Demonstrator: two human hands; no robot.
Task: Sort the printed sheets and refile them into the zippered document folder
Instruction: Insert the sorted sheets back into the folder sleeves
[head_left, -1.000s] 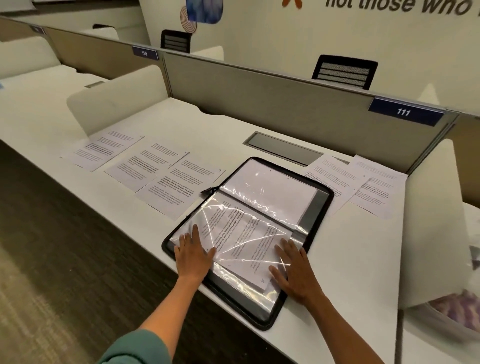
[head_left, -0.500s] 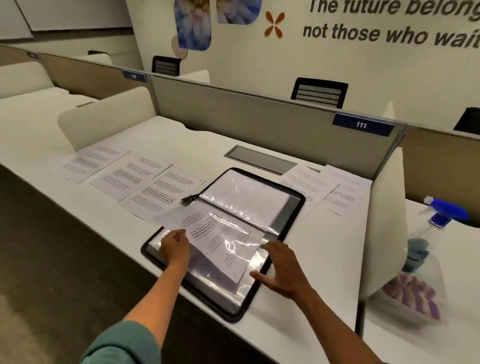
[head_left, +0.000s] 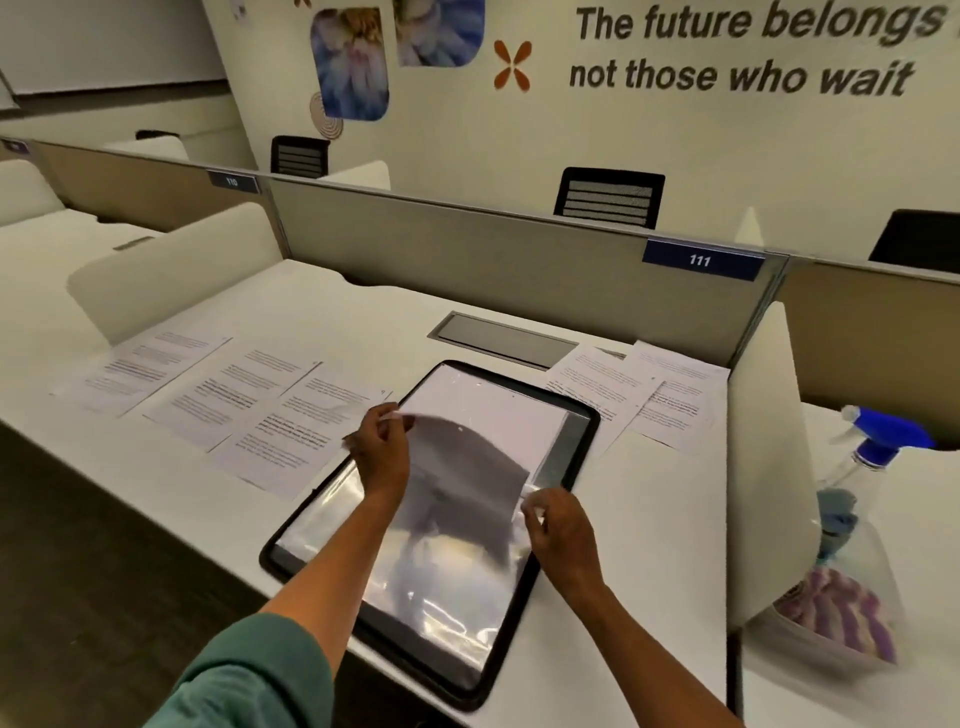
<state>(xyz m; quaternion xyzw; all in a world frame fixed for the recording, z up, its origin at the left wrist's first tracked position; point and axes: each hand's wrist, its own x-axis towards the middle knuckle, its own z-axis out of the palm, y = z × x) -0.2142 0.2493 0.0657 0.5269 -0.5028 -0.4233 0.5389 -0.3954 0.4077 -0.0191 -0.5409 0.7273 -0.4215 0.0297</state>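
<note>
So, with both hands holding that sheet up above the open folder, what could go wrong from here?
1. The sheet is pinched only at two corners, by the left hand and right hand, and it curves; it might crease or slip.
2. The glossy sleeve in the folder looks wrinkled, so the paper could catch while sliding in.
3. Loose printed sheets lie beside the folder; a forearm sweep might disturb their order.
</note>
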